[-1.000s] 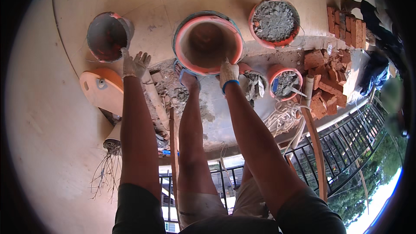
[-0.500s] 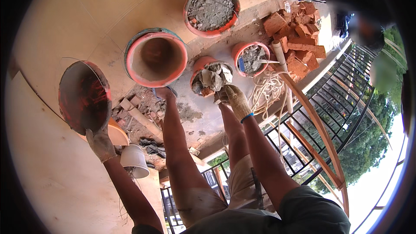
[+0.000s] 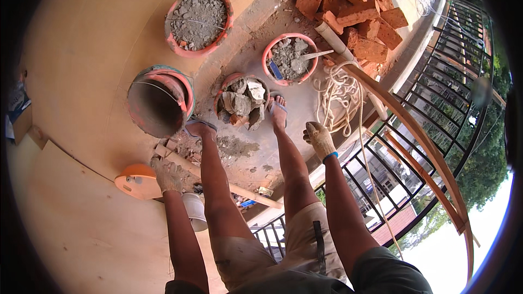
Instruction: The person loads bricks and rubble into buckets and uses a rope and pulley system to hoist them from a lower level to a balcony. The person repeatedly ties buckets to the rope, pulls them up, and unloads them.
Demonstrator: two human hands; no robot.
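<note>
My left hand (image 3: 167,175), in a pale, dirty work glove, is slightly blurred; its fingers look loosely apart and hold nothing. It is just below an empty, mortar-stained bucket (image 3: 155,110), which lies tilted against a red and green-rimmed bucket (image 3: 186,84). Beside the hand is an orange rounded piece (image 3: 136,181). My right hand (image 3: 319,139), gloved with a blue band at the wrist, has its fingers curled in and nothing visible in them. It hovers right of my feet, apart from the bucket of broken concrete chunks (image 3: 242,102) standing between them.
Two more rubble-filled buckets stand farther off, one at the upper left (image 3: 199,22) and one nearer the middle (image 3: 290,59). A tangled rope (image 3: 340,98) and a wooden pole (image 3: 351,57) lie by a brick pile (image 3: 359,16). A black railing (image 3: 436,92) runs along the right.
My left hand has set the empty bucket against the other and come away from it. My right hand has left the bucket of chunks and drawn back. The view has shifted.
</note>
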